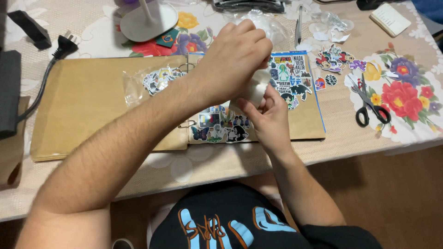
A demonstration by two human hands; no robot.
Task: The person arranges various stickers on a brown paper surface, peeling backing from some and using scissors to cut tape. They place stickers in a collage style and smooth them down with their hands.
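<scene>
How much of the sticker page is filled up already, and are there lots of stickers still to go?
Many stickers already cover the open brown scrapbook page. In hand: the left hand and right hand pinch a small white sticker piece above it. Still unused: loose stickers on the tablecloth, a clear bag of stickers, and the bare page on the left.

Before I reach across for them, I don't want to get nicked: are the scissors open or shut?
Open. The black-handled scissors lie flat on the floral tablecloth, their two finger loops apart and the blades crossing in an X.
</scene>
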